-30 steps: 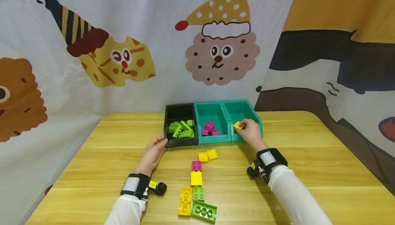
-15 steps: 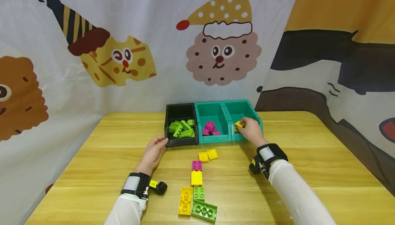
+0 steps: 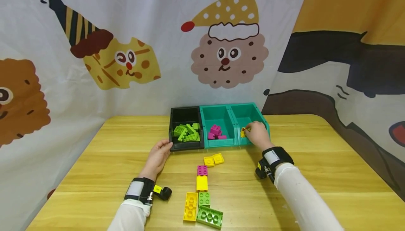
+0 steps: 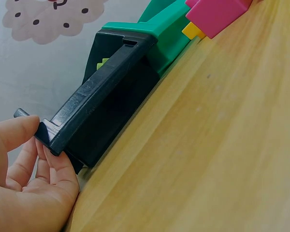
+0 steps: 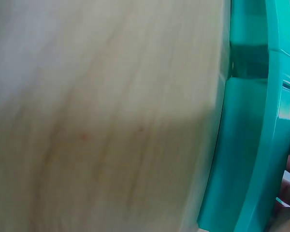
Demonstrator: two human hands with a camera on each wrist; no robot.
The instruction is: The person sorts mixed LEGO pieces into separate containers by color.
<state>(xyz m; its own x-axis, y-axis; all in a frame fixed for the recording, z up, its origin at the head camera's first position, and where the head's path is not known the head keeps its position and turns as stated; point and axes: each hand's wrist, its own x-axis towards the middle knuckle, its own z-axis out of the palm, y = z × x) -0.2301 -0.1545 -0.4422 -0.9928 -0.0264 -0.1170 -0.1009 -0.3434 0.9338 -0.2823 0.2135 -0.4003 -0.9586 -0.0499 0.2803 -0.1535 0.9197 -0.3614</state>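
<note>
My left hand (image 3: 158, 155) grips the front left corner of the black bin (image 3: 187, 146); in the left wrist view the thumb lies on the rim, with fingers curled beneath. Green bricks (image 3: 188, 133) lie heaped in this bin. My right hand (image 3: 259, 135) reaches into the right teal bin (image 3: 245, 110), its fingertips pinching a yellow brick (image 3: 247, 129) low in the bin. More yellow bricks (image 3: 242, 133) show beside the fingertips, partly hidden by the hand. In the right wrist view, fingers show only at the edge, behind the teal bin wall (image 5: 253, 159).
Magenta bricks (image 3: 216, 131) lie in the middle teal bin (image 3: 220, 143). On the table (image 3: 126, 132) before the bins are two small yellow bricks (image 3: 213, 159), a magenta brick (image 3: 202, 170), a yellow block (image 3: 201, 183), a long yellow brick (image 3: 190, 206) and two green bricks (image 3: 210, 217).
The yellow brick in my right fingers has gone lower into the right teal bin and turned edge-on. My left hand has stayed on the black bin's corner.
</note>
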